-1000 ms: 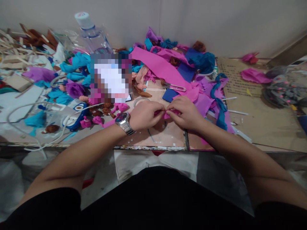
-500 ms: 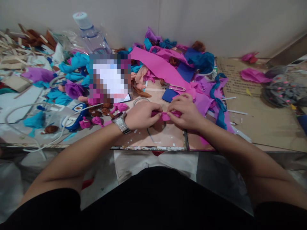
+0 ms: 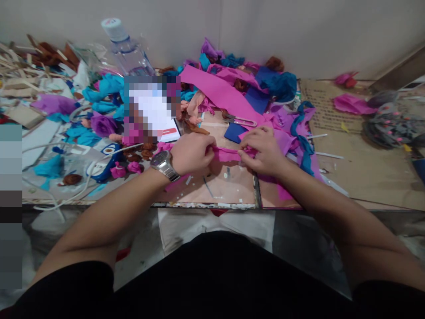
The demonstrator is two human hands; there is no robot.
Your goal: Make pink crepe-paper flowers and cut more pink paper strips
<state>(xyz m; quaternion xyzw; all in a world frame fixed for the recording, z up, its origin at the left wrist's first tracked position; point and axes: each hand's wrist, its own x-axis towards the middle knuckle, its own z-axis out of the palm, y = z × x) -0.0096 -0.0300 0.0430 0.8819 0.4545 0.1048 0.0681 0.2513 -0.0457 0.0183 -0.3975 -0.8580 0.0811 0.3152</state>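
Note:
A narrow strip of pink crepe paper (image 3: 227,154) is stretched between my two hands, just above the table. My left hand (image 3: 193,153), with a metal watch on its wrist, is closed on the strip's left end. My right hand (image 3: 260,148) grips the other end between thumb and fingers, which hide part of it. Behind my right hand lie a dark blue piece of paper (image 3: 233,132) and a small pair of thread snips (image 3: 241,120) on a long pink sheet (image 3: 221,94).
A phone (image 3: 152,106), partly blurred out, lies beyond my left hand. Behind it stands a clear bottle (image 3: 131,55). Crumpled blue, purple and brown paper and a white cable (image 3: 83,188) cover the left. Cardboard (image 3: 335,164) and a dark round bundle (image 3: 385,122) are at right.
My hands have moved apart, the left one leftward and slightly up. More of the pink strip shows between them, drawn out straight.

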